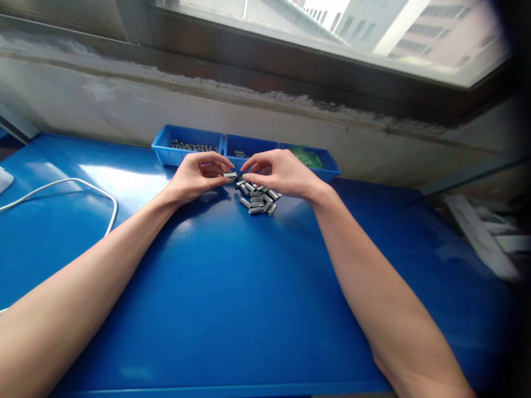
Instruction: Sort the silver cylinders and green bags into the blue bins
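Two bare forearms reach across a glossy blue surface (pixel 232 309) toward a small heap of short grey metal pieces (pixel 258 199) lying loose near its far edge. The left hand (pixel 194 177) pinches a single metal piece (pixel 230 175) between thumb and fingertips, while the right hand (pixel 282 174), fingers curled together, hovers over the heap and meets the left just above it; whether it grips anything cannot be told. A white cable (pixel 83 185) loops off to the left. Behind the hands stand three blue bins (pixel 166 152): one holds many similar pieces, the middle only a few, the last something green. Most of the heap looks unsorted.
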A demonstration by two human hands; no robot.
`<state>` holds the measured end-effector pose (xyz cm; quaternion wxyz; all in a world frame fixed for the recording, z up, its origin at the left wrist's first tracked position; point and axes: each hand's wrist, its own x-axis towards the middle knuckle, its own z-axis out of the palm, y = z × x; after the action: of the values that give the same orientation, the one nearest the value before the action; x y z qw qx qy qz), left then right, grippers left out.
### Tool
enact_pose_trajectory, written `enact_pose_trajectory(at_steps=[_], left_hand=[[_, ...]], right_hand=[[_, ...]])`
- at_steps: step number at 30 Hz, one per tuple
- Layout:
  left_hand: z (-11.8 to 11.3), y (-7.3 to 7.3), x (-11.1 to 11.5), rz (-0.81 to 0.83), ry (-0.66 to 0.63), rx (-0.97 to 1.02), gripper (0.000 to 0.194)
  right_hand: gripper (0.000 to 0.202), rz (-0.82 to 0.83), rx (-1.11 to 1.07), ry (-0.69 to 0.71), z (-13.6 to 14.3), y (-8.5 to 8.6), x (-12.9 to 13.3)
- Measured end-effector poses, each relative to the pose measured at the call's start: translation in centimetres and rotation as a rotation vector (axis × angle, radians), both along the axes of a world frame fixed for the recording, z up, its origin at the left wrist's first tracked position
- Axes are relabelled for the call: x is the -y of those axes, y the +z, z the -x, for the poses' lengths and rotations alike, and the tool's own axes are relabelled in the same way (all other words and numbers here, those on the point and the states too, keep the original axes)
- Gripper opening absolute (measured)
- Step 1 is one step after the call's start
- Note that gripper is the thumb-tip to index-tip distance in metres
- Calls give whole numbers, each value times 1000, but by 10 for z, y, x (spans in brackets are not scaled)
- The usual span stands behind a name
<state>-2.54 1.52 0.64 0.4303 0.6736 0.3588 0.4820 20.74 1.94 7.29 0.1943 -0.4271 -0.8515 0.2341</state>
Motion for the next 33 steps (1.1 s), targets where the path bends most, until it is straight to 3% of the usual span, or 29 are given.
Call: enact_pose_trajectory(at_steps=[7,14,17,24,29,33], left_hand=[[-3,7,5,74,7,-25,57],[-4,7,7,56,-62,-51,58],[-7,4,7,-7,-41,-123,57],[-12,4,10,-279,60,-355,48],[-14,7,16,-446,-108,-491,38],[-17,4,17,-462,-233,-529,34]], right_hand=[[30,82,-56,52,7,-7,3],[21,134,-135,88,11,-13,3],[20,81,-123,76,8,-10,2],[35,-155,-57,-159,-7,-9,-10],[45,-376,-31,-387,-22,-33,-29],[47,-396,-28,-421,-29,-42,-35]])
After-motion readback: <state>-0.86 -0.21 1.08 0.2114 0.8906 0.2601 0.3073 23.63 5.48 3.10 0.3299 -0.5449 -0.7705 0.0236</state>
